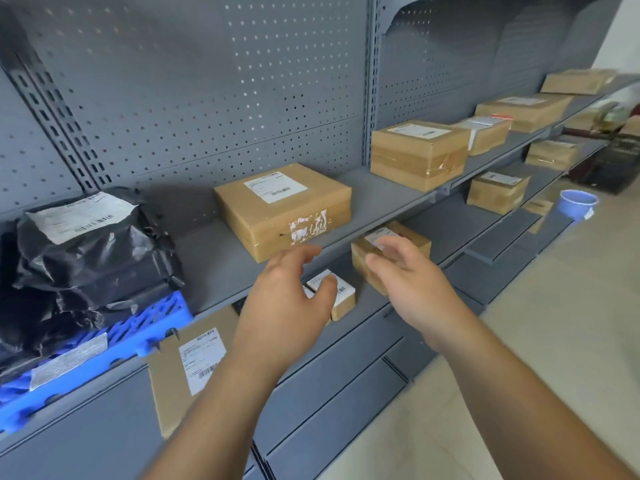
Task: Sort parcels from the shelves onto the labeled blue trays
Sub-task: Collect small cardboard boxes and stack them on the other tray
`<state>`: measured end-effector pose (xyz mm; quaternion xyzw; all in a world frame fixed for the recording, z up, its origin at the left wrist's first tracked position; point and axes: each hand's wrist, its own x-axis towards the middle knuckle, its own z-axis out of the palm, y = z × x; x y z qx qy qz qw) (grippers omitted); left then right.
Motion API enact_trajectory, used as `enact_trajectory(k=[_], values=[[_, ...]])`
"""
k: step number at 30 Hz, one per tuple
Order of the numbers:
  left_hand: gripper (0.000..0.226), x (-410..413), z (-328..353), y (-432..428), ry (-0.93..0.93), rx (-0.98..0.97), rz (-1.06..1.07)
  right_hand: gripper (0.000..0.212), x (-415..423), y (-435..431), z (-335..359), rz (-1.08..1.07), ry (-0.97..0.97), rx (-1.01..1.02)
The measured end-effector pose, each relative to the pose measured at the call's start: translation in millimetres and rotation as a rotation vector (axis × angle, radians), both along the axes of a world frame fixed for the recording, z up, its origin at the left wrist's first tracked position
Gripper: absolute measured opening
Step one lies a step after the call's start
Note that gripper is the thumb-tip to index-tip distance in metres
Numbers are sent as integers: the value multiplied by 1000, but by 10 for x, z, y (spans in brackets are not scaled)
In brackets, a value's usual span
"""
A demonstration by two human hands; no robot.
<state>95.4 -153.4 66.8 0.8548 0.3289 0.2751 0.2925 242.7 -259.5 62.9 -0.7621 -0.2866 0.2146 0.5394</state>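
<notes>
On the upper shelf point(381, 199) of a grey pegboard rack, a flat cardboard parcel point(284, 206) lies with its white label up. Left of it, a blue tray point(152, 320) carries black bagged parcels point(93, 251). A taller taped parcel point(415, 154) stands further right, with more boxes beyond it.

Both hands reach toward the rack and hold nothing. The left hand point(287, 299) hangs just below the flat parcel's front edge, fingers spread and loosely curved, over a small labelled box point(343, 299) on the lower shelf. The right hand point(408, 282), fingers apart, is in front of a brown box point(415, 237) on that lower shelf; I cannot tell whether it touches it. A blue bucket point(576, 202) sits on the floor at far right.
</notes>
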Motion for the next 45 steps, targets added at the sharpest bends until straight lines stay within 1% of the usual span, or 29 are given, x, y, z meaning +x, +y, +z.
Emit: enact_trajectory(k=[4,6,10,15,21,27,31,37,45], values=[[41,651,32,-259,-3,46,-63,38,534,-360,13,-53,-12,-2],[41,999,42,-408,-1,64,-93,41,826,-565,24,-92,-43,-7],[43,1654,31,-719,45,109,-141,49,1402,-1018,33,-163,-166,-62],[43,2408,-48,-1053,90,148,-232,49,1992,-1533,-33,-270,-257,-125],[48,3225,-206,-1263,185,182,-337,52,2613,-1921,-223,-398,-363,-283],[51,4072,-402,-1182,317,249,-471,51,3221,-2013,-344,-487,-447,-504],[52,4678,-373,-1044,326,290,-574,53,3681,-1902,-286,-550,-487,-607],[54,5571,-252,-839,296,337,-680,53,4295,-1780,-216,-664,-477,-656],[56,6482,-303,-855,313,332,-787,54,5041,-1826,-294,-753,-422,-692]])
